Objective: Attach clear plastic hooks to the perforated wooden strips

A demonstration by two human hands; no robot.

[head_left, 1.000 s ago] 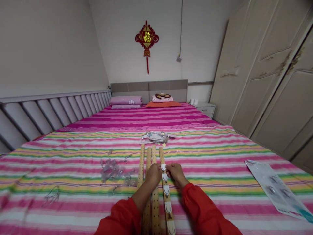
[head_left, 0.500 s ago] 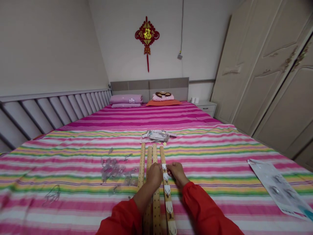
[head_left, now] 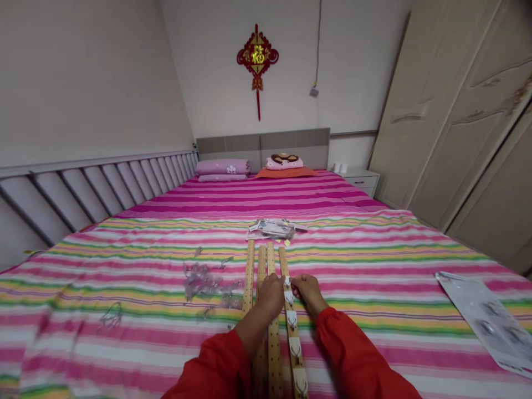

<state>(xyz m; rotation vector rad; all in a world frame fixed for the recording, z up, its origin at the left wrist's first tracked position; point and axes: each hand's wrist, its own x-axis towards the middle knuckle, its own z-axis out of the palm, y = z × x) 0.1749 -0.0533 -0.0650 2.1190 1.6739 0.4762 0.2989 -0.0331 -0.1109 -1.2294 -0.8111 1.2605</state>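
A narrow wooden strip (head_left: 282,256) lies lengthwise before me, with several white adhesive hooks (head_left: 291,320) set in a row along it. My left hand (head_left: 271,295), fingers curled, grips the left side of the uppermost white hook (head_left: 287,281). From the right, my right hand (head_left: 308,291) pinches that same hook with thumb and finger. Their fingertips are small in view and partly hidden. Left of the strip run three more wooden strips (head_left: 249,277) with rows of dark holes, partly covered by my left hand and forearm.
Small clear plastic pieces (head_left: 201,282) lie scattered to the left, near a thin wire-like tangle (head_left: 111,316). Beyond the strips is a pile of packets (head_left: 274,227). A clear blister pack (head_left: 484,321) lies at the right on the striped bed sheet (head_left: 158,343).
The whole view has shifted slightly, so things appear further right. Both hands stay at the uppermost hook, with only slight finger movement.
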